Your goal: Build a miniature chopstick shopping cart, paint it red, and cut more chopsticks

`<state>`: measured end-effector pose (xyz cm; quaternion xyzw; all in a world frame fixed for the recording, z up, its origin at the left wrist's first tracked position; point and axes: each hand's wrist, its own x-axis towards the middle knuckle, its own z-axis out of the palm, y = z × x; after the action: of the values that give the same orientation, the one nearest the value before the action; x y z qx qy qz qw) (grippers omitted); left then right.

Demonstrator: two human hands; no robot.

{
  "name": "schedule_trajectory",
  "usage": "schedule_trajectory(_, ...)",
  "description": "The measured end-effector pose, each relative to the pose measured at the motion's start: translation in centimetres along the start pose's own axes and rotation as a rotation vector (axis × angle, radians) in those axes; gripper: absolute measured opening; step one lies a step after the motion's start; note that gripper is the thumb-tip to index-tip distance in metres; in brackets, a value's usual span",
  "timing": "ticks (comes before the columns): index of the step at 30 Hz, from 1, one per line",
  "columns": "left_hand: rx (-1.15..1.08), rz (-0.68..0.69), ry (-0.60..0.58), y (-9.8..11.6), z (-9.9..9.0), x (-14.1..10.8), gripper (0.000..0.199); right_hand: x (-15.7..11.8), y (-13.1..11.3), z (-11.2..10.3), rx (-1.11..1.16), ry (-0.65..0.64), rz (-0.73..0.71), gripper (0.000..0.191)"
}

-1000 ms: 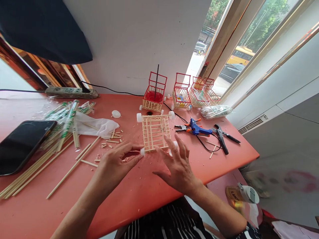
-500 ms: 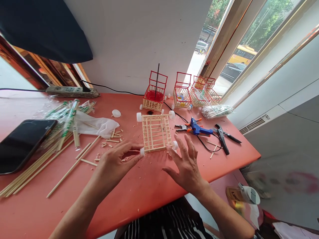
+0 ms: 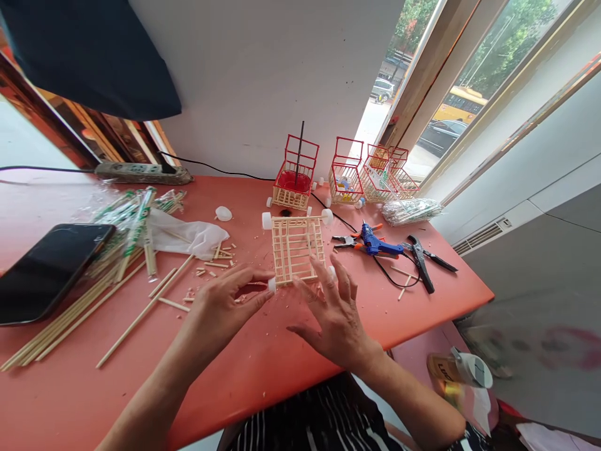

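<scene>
A small cart frame (image 3: 297, 250) of thin wooden sticks lies on the red table, with white round caps as wheels at its corners. My left hand (image 3: 225, 300) pinches the near-left white wheel (image 3: 272, 285) between thumb and fingers. Over the frame's near-right side, my right hand (image 3: 335, 310) is open, fingers spread, partly hiding the near-right wheel (image 3: 332, 273). Whether its fingertips touch the sticks I cannot tell. A loose white cap (image 3: 223, 213) lies to the left behind my left hand.
Finished-looking stick carts (image 3: 292, 188) with red handles stand along the wall. A blue glue gun (image 3: 381, 243) and pliers (image 3: 421, 266) lie at right. Long sticks (image 3: 79, 307), a white bag (image 3: 188, 235) and a phone (image 3: 54, 269) lie at left. A power strip (image 3: 141, 173) sits behind.
My right hand has shifted left across the near edge of the frame, fingers still spread. The left hand keeps its pinch on the wheel. The whole view has moved slightly.
</scene>
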<state>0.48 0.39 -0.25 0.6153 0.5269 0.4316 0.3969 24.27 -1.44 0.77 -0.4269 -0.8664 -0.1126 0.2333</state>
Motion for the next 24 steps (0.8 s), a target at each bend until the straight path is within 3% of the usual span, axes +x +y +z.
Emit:
schedule_trajectory(8,0.011,0.003,0.001,0.0,0.0,0.0,0.034,0.9,-1.1,0.9,0.006,-0.037,-0.005,0.063)
schedule_trajectory(24,0.017,0.008,-0.001,0.0,0.0,0.0,0.032,-1.1,1.7,0.1,-0.038,0.005,0.037,0.063)
